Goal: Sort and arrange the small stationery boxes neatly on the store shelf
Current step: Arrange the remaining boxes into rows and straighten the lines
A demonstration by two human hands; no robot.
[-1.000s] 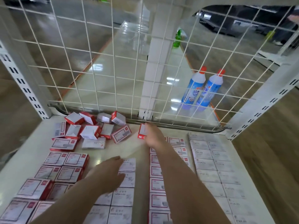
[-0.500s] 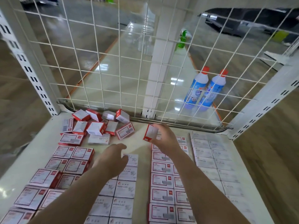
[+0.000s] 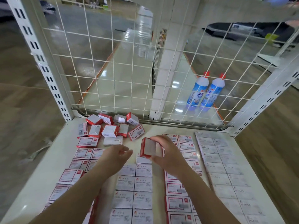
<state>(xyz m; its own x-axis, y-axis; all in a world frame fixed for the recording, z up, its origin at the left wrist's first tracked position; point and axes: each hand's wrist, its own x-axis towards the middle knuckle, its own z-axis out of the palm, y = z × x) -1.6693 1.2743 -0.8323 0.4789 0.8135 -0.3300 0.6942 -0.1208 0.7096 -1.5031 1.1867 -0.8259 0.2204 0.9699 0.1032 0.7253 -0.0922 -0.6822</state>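
My right hand [image 3: 168, 155] grips a small red-and-white box [image 3: 148, 147] lifted above the white shelf [image 3: 48, 172], its grey underside facing me. My left hand [image 3: 115, 156] hovers just left of it, fingers loosely spread and holding nothing. A loose heap of red-and-white boxes [image 3: 110, 128] lies at the back left by the wire mesh. Flat rows lie across the shelf: red-bordered boxes at left [image 3: 84, 154], white paper-clip boxes in the middle [image 3: 134, 183], red-bordered boxes right of centre [image 3: 184, 143], white staples boxes at far right [image 3: 215, 152].
A white wire mesh panel [image 3: 132, 65] closes the back of the shelf between two slotted uprights [image 3: 48, 78]. Behind the mesh, two blue bottles with red caps [image 3: 203, 91] stand on another shelf. Wooden floor shows at both sides.
My right hand has picked a box up from the back middle and drawn it toward me, turning it. My left hand has moved forward and rightward toward it.
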